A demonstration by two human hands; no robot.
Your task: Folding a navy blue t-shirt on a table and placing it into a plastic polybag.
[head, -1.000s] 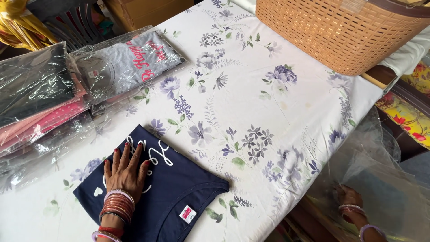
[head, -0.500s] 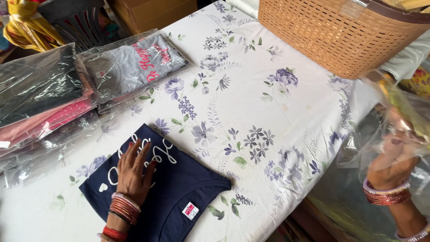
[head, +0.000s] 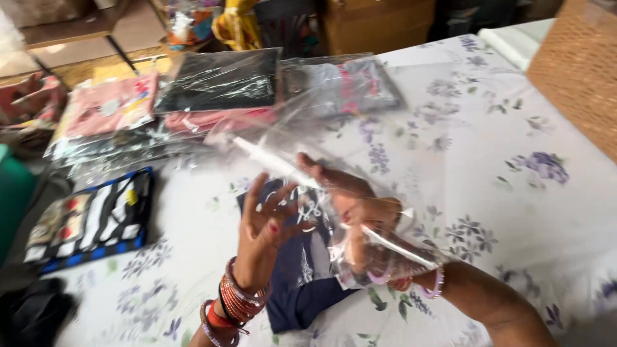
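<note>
A folded navy shirt (head: 297, 283) with white lettering lies on the floral tablecloth (head: 514, 193) near the front edge. Above it my right hand (head: 360, 215) is inside a clear plastic bag (head: 302, 151) and holds it up over the shirt. My left hand (head: 267, 222), with red and orange bangles on the wrist, is raised beside the bag with fingers spread, close to the bag's edge and holding nothing that I can see.
Bagged folded garments lie at the back: pink ones (head: 109, 106), a black one (head: 222, 80) and a grey one (head: 350, 83). A striped blue, black and white garment (head: 90, 218) lies at the left. A wicker basket (head: 578, 71) stands at the right.
My right hand has come up from beside the table with the plastic bag and now holds it over the shirt. My left hand has lifted off the shirt. The view swung left.
</note>
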